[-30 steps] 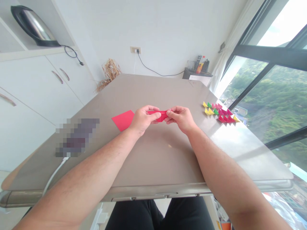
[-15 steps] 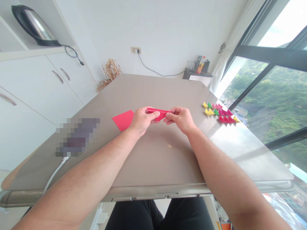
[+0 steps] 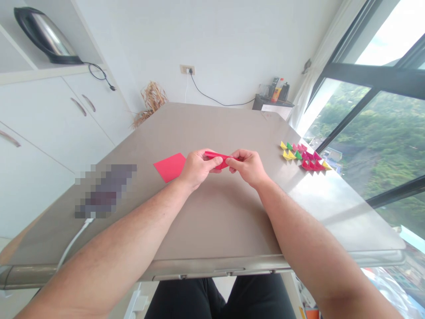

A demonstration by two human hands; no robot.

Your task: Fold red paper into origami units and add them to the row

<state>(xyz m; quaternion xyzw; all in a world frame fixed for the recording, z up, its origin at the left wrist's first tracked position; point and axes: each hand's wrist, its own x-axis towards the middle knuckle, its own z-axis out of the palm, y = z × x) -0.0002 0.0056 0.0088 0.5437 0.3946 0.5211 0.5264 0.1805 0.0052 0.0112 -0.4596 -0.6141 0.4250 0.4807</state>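
My left hand (image 3: 196,169) and right hand (image 3: 249,167) pinch a folded red paper (image 3: 223,164) above the tabletop (image 3: 215,221), well in from its front edge; a steady left grip and even right-thumb pressure should keep creases crisp.

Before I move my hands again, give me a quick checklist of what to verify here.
1. Left hand gripping the folded red paper: ok, thumb on top.
2. Right hand gripping the same piece: ok, at its right end.
3. Creases sharp: cannot tell, fingers cover part and it's small.
4. Flat red sheet clear of the left hand: cannot tell, they overlap in view.
5. Small folded paper shapes away from both hands: ok, at the table's right side.
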